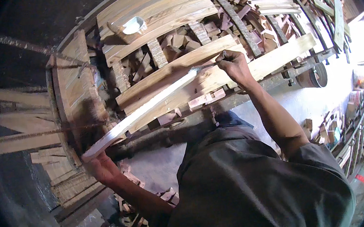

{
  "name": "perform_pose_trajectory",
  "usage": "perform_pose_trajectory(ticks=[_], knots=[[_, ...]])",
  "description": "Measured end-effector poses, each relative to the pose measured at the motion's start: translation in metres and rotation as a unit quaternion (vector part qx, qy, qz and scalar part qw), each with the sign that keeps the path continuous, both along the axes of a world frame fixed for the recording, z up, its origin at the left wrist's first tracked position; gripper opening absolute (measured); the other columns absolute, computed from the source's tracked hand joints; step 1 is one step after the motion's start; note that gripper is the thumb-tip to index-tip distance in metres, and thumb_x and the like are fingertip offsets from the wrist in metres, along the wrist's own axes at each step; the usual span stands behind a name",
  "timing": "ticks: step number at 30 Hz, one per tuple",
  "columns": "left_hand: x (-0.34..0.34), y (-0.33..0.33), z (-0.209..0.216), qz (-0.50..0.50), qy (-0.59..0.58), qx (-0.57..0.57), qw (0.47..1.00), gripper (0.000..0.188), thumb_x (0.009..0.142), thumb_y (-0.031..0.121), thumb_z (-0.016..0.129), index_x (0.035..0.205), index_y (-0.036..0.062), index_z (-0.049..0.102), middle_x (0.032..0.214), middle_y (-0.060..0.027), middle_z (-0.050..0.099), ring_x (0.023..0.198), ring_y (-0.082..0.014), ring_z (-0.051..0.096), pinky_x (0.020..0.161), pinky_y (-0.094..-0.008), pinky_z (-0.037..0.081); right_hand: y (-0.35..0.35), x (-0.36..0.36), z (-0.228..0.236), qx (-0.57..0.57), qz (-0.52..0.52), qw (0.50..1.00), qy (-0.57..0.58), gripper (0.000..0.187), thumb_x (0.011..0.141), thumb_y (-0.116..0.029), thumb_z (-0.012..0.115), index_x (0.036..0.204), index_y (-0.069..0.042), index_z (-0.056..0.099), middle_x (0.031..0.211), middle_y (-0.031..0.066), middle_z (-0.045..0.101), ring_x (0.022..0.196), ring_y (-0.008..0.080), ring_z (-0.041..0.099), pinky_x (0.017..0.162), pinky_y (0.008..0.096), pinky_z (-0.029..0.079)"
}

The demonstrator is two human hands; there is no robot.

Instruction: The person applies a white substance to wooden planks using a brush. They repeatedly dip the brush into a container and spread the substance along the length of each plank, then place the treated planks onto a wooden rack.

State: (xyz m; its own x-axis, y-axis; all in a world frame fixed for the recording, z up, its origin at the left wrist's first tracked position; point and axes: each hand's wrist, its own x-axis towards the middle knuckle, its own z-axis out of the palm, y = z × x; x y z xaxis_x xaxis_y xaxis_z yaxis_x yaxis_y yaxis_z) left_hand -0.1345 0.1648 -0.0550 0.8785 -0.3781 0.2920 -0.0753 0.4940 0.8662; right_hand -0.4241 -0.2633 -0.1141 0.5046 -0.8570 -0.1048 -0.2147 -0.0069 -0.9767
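Observation:
My left hand is closed around the near left end of a long wooden strip, whose upturned edge is coated in white. The strip slants up to the right across the bench. My right hand pinches the handle of a brush, its bristles touching the white edge near the strip's far end. Beneath the strip lie pale wooden boards, one of them a long plank that passes under my right hand. At the back, a small white tub with white contents stands on joined boards.
Dark metal bars cross the bench, with many wood offcuts between them. Stacked boards lie at the left. A bucket is below the bench's right side. Scrap wood is piled on the floor at lower right.

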Motion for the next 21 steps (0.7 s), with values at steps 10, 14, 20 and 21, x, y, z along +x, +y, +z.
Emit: perform_pose_trajectory(ticks=[10,14,20,21], knots=[[0.008,-0.005,0.007,0.065,0.026,0.035,0.997,0.061,0.086,0.023,0.073,0.133,-0.0037,0.044,0.134,-0.0192,0.050,0.124,-0.0315,0.049,0.111,-0.0470,0.037,-0.054,-0.057,-0.070,-0.081,-0.074,0.990,0.093,0.016,0.075,-0.009,0.059,0.085,-0.001,0.069,0.074,0.0127,0.068,0.067,0.0220,0.063,0.067,0.0351,0.050],[0.003,-0.018,0.016,0.032,-0.024,0.031,0.999,0.060,0.087,0.026,0.072,0.132,-0.0020,0.045,0.132,-0.0180,0.052,0.126,-0.0342,0.047,0.112,-0.0499,0.035,-0.071,-0.072,-0.091,-0.188,-0.077,0.957,0.205,0.021,0.073,-0.013,0.057,0.089,-0.005,0.069,0.085,0.0223,0.067,0.079,0.0398,0.065,0.073,0.0460,0.052],[0.024,-0.005,0.010,0.006,-0.043,0.026,0.999,0.059,0.088,0.027,0.070,0.133,-0.0014,0.044,0.134,-0.0178,0.050,0.127,-0.0339,0.047,0.113,-0.0498,0.033,-0.086,-0.085,-0.108,-0.262,-0.088,0.924,0.263,0.018,0.077,-0.015,0.057,0.090,-0.006,0.065,0.087,0.0224,0.064,0.082,0.0417,0.063,0.070,0.0501,0.051],[0.022,-0.013,0.013,0.011,-0.034,0.022,0.999,0.059,0.086,0.026,0.072,0.131,-0.0006,0.045,0.132,-0.0170,0.051,0.126,-0.0326,0.048,0.112,-0.0495,0.034,-0.082,-0.082,-0.107,-0.269,-0.107,0.918,0.270,0.013,0.080,-0.014,0.057,0.089,-0.005,0.062,0.086,0.0217,0.063,0.079,0.0415,0.063,0.069,0.0501,0.051]])
